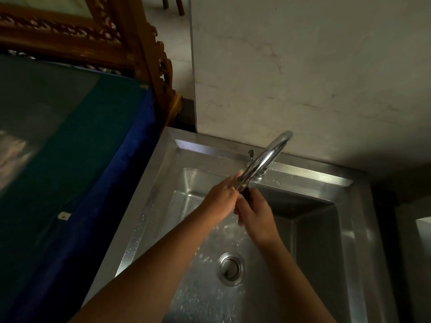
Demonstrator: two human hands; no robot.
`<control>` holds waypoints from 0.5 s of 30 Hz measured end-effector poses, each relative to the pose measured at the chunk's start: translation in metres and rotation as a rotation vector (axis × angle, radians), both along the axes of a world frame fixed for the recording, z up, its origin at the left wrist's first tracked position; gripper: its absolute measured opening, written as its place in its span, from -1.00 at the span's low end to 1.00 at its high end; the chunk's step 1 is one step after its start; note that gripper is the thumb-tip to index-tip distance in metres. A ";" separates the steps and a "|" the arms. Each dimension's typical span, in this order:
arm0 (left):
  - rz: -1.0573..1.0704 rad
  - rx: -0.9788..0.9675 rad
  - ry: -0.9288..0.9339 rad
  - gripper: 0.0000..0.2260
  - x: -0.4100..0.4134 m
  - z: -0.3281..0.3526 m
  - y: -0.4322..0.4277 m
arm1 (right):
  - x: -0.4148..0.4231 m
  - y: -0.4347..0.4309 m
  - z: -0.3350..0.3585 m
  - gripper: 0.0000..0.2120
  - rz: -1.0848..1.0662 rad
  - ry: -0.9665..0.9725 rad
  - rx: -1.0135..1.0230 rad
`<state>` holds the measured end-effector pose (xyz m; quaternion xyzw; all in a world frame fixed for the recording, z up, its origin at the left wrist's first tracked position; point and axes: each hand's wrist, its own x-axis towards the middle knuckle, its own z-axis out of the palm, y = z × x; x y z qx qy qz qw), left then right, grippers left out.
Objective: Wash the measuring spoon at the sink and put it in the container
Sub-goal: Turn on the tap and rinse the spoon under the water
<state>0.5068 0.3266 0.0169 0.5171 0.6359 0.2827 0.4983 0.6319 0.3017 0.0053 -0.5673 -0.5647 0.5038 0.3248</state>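
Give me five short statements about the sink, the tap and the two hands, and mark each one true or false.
1. Both hands, left hand and right hand, are together under the faucet spout. True.
2. A dark object, mostly hidden, sits between the hands. True.
3. The sink is filled with soapy water. False: the basin is only wet with droplets, and the drain shows clearly.
4. The drain lies nearer the camera than the hands. True.
5. The cloth beside the sink is red. False: it is green with a blue edge.
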 end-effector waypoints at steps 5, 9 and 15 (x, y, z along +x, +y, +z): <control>-0.296 0.070 0.271 -0.64 -0.015 0.015 0.012 | -0.005 0.031 0.007 -0.82 0.087 -0.155 0.001; -0.519 0.095 0.426 -0.62 -0.029 0.022 0.022 | -0.005 0.026 0.005 -0.75 0.195 -0.274 0.006; -0.796 0.333 0.794 -0.64 -0.031 0.015 0.019 | 0.015 0.032 0.011 -0.85 0.445 -0.594 0.222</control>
